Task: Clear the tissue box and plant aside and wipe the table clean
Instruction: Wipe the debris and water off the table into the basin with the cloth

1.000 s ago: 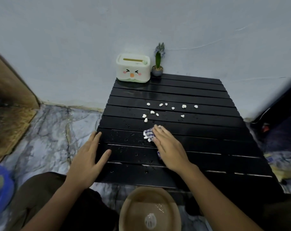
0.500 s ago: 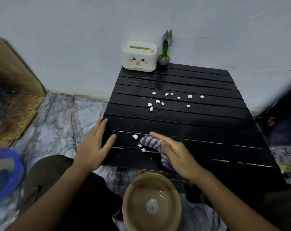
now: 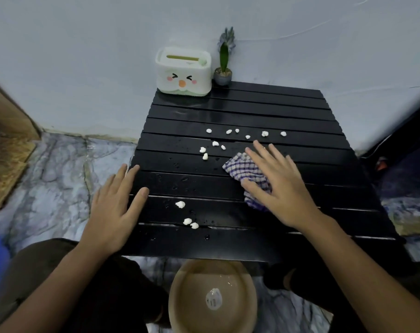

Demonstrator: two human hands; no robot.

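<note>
Pale blue wall [image 3: 84,56] fills the far side of my view, with grey marbled floor [image 3: 60,179] below it. Against that wall stands the black slatted tabletop [image 3: 264,111], its surface glossy and dotted with water droplets near the front left. Below its near edge sits a round tan basin [image 3: 180,308] on the floor, holding a little water. At the far left corner of the tabletop I see the tissue box [image 3: 183,72], white with a pale green base, a cartoon face with pink cheeks and an orange beak, and a slot on top. Just beside it on the right stands the plant [image 3: 224,61], a green upright leaf and a purplish sprig in a small grey pot. My left hand [image 3: 115,207] lies flat with fingers straight along the left edge of the tabletop, holding nothing. My right hand [image 3: 278,186] presses with spread, straight fingers on a blue-and-white checked cloth [image 3: 246,168] toward the middle right. White crumbs [image 3: 205,156] are scattered across the middle slats, and three more lie near the front edge.
</note>
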